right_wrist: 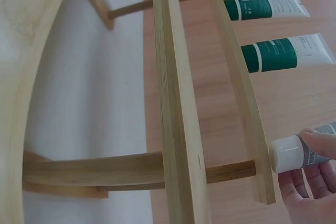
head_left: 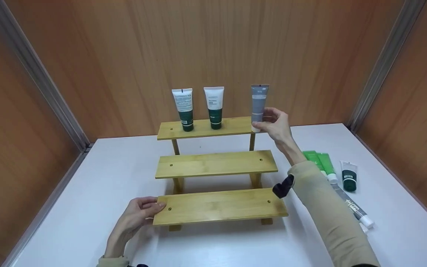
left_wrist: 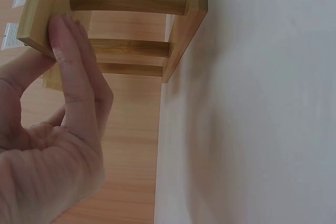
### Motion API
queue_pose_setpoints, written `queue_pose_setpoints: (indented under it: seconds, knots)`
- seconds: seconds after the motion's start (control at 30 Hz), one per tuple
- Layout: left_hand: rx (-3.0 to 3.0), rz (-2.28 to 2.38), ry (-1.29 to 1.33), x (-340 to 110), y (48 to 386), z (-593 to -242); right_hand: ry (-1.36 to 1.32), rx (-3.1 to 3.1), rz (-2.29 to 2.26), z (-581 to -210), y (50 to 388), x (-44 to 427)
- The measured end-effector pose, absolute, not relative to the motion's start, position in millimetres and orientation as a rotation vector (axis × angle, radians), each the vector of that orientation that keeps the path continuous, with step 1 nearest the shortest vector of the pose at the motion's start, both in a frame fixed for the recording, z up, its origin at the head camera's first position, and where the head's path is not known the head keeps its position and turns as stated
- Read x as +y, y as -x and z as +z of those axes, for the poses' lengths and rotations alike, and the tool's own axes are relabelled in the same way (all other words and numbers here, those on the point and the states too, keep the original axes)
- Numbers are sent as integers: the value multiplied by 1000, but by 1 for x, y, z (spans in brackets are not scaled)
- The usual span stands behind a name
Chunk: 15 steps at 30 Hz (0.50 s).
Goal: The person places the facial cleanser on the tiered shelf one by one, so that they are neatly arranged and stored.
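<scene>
A three-tier wooden stand [head_left: 217, 163] is on the white table. My left hand [head_left: 135, 217] pinches the left end of its lowest board, thumb on top and fingers beneath, as the left wrist view also shows. My right hand [head_left: 278, 126] holds a grey tube [head_left: 259, 102] upright by its lower part, white cap down, at the right end of the top board. In the right wrist view the white cap [right_wrist: 287, 154] is at that board's surface; whether it bears weight I cannot tell. Two white-and-green tubes [head_left: 184, 107] [head_left: 214, 107] stand on their caps farther left on the same board.
Right of the stand lie two green tubes [head_left: 325, 165], a white-and-dark-green tube [head_left: 348, 176] and a long grey tube [head_left: 352, 205] with a white cap. Part of another white item shows below it. Wooden panels [head_left: 213, 55] enclose the table [head_left: 87, 207] at the back and sides.
</scene>
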State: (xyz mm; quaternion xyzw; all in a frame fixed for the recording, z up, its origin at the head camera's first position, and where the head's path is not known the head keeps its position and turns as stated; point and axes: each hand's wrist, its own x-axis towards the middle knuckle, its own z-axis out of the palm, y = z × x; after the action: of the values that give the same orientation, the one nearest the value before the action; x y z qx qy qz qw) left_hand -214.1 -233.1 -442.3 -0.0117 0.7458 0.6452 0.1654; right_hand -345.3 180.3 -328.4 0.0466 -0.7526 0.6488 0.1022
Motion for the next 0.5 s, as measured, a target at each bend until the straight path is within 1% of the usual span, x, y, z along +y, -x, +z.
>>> queue_pose_setpoints:
  seconds: [0.5]
  knots:
    - [2151, 1822, 64, -231, 214, -442, -195, -2161, 1859, -334, 366, 158]
